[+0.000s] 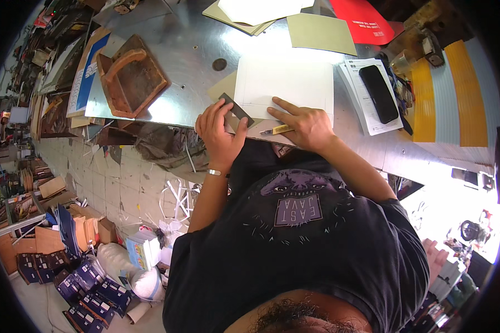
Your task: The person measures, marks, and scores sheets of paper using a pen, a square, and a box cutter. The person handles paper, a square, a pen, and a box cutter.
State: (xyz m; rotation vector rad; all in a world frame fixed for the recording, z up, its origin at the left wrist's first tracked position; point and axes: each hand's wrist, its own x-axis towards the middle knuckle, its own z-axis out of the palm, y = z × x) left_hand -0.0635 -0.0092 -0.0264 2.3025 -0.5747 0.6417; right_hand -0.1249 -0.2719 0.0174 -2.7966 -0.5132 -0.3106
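Left hand (222, 133) clasps the probably stiff straightedge (240, 114), best held edgewise; right hand's (312, 127) hold on the utility knife (277, 130) is unclear.

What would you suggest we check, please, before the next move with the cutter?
1. Dark flat strip in the left hand: ok, fingers and thumb are on it.
2. Yellow cutter in the right hand: ok, it is held beneath the fingers.
3. Metal tip directed away from the other hand: not ok, it points toward the left hand.
4. White sheet lying flat: ok.
5. Phone off that sheet: ok, it lies on printed papers.
6. Blade sharpness: cannot tell.
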